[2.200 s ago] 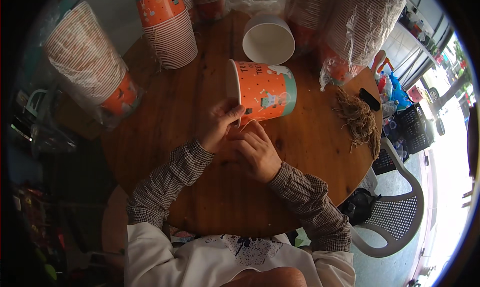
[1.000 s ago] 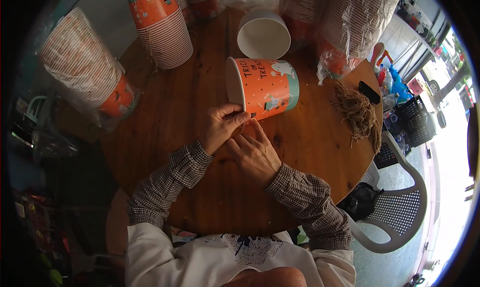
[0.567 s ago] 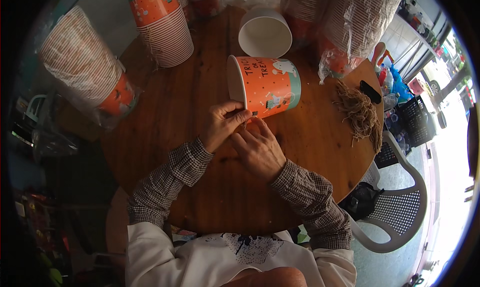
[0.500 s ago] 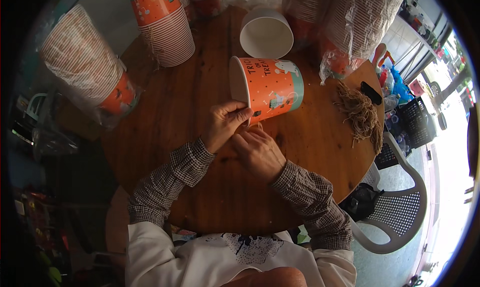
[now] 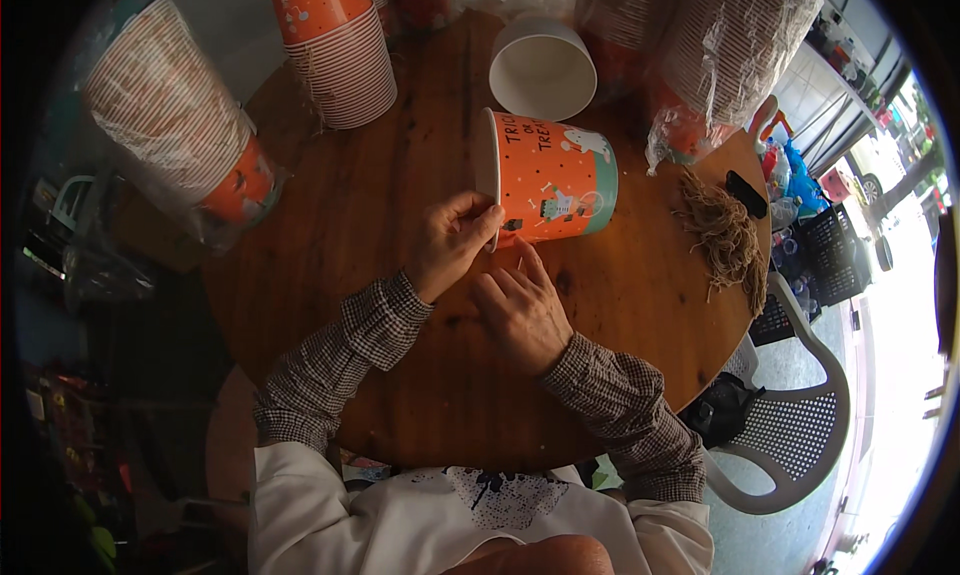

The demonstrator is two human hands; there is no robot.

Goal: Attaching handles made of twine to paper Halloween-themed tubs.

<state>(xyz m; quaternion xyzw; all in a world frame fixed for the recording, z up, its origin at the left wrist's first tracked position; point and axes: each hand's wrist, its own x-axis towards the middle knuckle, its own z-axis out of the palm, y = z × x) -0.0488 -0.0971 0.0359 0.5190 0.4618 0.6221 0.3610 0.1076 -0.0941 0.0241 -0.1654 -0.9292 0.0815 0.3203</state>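
Observation:
An orange and teal paper bucket (image 5: 550, 180) with cartoon prints lies on its side above the wooden table, its white rim facing left. My left hand (image 5: 452, 243) grips that rim, thumb outside and the other fingers partly hidden behind it. Just below the bucket's near side is my right hand (image 5: 524, 310), index finger stretched toward the wall and the other fingers bent. A thin pale strand seems to show at its fingertips, too small to name surely. Beyond stands another paper bucket (image 5: 540, 70), its white inside showing.
Nested bucket stacks stand at the far left (image 5: 350, 75), in plastic at the left (image 5: 180, 105) and at the right (image 5: 730, 55). A bundle of brown twine (image 5: 725, 230) lies at the table's right edge beside a small black object (image 5: 745, 193). A grey plastic chair (image 5: 800, 430) stands right.
My right hand's index finger has straightened toward the bucket, and the fingers have spread a little. The bucket has shifted slightly right in view, with my left hand still on its rim.

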